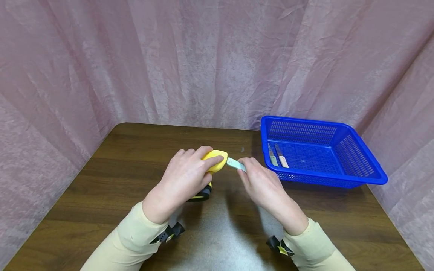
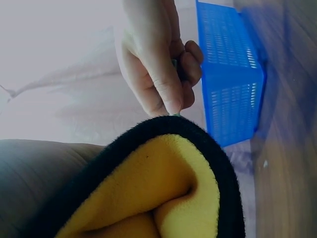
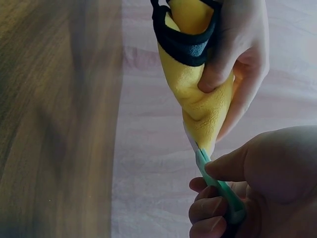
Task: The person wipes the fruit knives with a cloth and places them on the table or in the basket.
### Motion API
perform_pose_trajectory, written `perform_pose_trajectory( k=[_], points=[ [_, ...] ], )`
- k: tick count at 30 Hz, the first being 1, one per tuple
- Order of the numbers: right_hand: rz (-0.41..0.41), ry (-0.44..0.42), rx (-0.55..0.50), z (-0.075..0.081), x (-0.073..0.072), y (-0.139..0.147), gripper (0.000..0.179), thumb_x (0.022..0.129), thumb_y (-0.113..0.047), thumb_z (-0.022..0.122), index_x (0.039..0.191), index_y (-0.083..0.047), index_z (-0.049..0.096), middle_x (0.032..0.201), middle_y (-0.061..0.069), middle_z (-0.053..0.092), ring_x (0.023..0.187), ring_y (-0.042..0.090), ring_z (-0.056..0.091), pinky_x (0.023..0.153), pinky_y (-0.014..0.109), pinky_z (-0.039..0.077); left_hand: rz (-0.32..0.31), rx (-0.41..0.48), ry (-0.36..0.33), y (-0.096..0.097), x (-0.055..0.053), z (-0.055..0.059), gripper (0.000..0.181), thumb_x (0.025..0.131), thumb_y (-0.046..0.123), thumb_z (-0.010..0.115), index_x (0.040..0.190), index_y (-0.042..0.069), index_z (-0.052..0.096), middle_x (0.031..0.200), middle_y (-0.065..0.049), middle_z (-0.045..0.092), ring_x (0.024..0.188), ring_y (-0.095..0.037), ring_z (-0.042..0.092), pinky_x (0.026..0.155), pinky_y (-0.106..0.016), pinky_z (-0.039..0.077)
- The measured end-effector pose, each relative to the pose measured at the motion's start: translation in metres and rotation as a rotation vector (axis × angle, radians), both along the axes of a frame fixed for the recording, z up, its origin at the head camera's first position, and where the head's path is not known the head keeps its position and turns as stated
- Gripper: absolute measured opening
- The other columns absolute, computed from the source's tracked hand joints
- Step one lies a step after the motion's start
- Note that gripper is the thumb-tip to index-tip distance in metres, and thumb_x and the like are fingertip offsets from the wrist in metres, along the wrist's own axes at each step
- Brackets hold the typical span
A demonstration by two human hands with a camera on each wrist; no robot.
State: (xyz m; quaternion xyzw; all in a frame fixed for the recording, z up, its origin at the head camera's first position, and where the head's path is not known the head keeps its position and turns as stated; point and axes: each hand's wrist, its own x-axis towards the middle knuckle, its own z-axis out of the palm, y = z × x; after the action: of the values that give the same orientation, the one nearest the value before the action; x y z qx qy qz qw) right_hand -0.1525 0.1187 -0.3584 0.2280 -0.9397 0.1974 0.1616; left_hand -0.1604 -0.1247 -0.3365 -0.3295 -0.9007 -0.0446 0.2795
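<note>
My left hand [image 1: 183, 177] pinches a folded yellow cloth [image 1: 221, 153] with dark edging, which hangs below the fingers. In the right wrist view, the cloth [image 3: 198, 106] wraps round a knife's blade, with only a sliver of metal showing by the handle. My right hand [image 1: 264, 184] grips the mint-green handle of that knife [image 1: 234, 163], thumb laid along it, as the right wrist view shows the knife [image 3: 210, 173]. Both hands are raised over the table. In the left wrist view, the cloth [image 2: 198, 144] hides most of the knife.
A blue plastic basket [image 1: 325, 177] stands at the right rear of the brown wooden table [image 1: 142, 150]. Inside, near its left wall, lie a knife with a pale green handle [image 1: 273, 160] and another with a whitish handle [image 1: 283, 162]. Pink curtains [image 1: 203, 75] surround the table.
</note>
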Motion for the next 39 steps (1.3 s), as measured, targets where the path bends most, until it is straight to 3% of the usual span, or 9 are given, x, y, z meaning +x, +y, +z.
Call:
perform_pose_trajectory(
  k=[39],
  points=[
    [-0.007, 0.013, -0.016, 0.005, 0.0, 0.001, 0.022, 0.107, -0.011, 0.07, 0.128, -0.003, 0.07, 0.098, 0.008, 0.067, 0.074, 0.023, 0.062, 0.06, 0.042, 0.053, 0.11, 0.04, -0.109, -0.025, -0.011, 0.01, 0.051, 0.086, 0.008, 0.082, 0.135, 0.024, 0.08, 0.129, -0.012, 0.073, 0.073, -0.032, 0.064, 0.067, -0.044, 0.05]
  ],
)
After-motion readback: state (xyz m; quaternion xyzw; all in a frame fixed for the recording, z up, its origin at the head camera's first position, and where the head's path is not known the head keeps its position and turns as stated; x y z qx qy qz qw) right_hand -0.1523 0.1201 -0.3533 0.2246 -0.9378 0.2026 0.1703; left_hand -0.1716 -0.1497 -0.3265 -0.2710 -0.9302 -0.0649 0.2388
